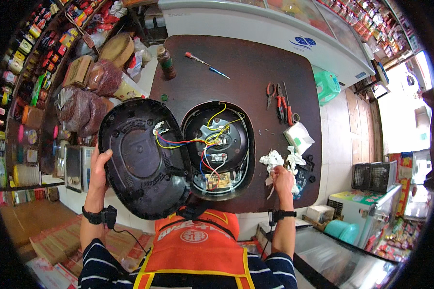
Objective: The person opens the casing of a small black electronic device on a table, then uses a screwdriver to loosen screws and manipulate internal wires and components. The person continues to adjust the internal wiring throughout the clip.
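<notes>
My left hand [100, 166] grips the outer left edge of a black plastic base cover [142, 149], tilted with its ribbed inside facing up. Red, blue and yellow wires [183, 143] run from it into the opened underside of a round appliance [246, 188], probably a rice cooker. Inside the housing a small circuit board [218, 181] and a metal plate show. At the table's right side, my right hand [282, 182] has its fingers closed on crumpled white tissue [272, 160]. Beside that hand lie small dark parts [309, 168] and blue, crinkled material [300, 183].
On the dark table [246, 62] are a brown bottle [165, 62], a red-handled screwdriver [194, 58], pliers [280, 106], a tape roll [295, 117] and a tissue pack [299, 137]. A white chest freezer [236, 29] stands behind, and stocked shelves [38, 91] line the left.
</notes>
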`<state>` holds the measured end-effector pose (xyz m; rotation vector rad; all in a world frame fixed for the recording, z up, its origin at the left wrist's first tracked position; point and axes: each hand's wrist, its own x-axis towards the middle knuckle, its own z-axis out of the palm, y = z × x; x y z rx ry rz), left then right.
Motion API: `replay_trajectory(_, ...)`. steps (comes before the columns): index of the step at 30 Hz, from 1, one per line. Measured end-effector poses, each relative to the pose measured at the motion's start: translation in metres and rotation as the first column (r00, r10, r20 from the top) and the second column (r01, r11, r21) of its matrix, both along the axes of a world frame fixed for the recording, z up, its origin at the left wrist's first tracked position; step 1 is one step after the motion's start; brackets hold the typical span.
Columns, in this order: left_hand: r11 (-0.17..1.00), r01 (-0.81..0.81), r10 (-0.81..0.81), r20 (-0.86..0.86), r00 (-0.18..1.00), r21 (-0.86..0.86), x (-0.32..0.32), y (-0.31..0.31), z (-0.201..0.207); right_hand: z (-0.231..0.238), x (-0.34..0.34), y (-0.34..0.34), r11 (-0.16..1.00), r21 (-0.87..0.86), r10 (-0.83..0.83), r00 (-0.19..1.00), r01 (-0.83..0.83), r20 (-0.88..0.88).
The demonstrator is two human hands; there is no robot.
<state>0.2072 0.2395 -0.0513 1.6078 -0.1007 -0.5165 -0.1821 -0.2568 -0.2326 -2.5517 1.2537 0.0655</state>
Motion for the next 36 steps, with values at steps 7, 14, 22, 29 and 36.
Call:
replay_trajectory(7, 0.999, 0.025, -0.024, 0.016, 1.000, -0.023, -0.004, 0.001, 0.001, 0.046, 0.024, 0.018, 0.995, -0.065, 0.094, 0.972, -0.081, 0.217)
replay_trajectory(14, 0.997, 0.029, -0.028, 0.017, 0.999, -0.072, -0.001, 0.001, -0.005, 0.120, 0.127, 0.077, 0.932, -0.009, 0.306, 0.772, -0.362, 0.557)
replay_trajectory(22, 0.992, 0.060, -0.058, 0.024, 0.998, -0.113, 0.001, 0.001, -0.003, 0.131, 0.215, 0.109, 0.790, -0.081, 0.569, 0.680, -0.607, 0.462)
replay_trajectory(29, 0.990, 0.078, -0.073, 0.046, 0.996, -0.116, 0.001, -0.002, 0.001, 0.125, 0.227, 0.111, 0.759, -0.079, 0.624, 0.686, -0.647, 0.375)
replay_trajectory(36, 0.992, 0.085, -0.078, 0.074, 0.994, -0.095, 0.000, 0.000, -0.002, 0.126, 0.231, 0.113, 0.714, -0.174, 0.689, 0.635, -0.679, 0.351)
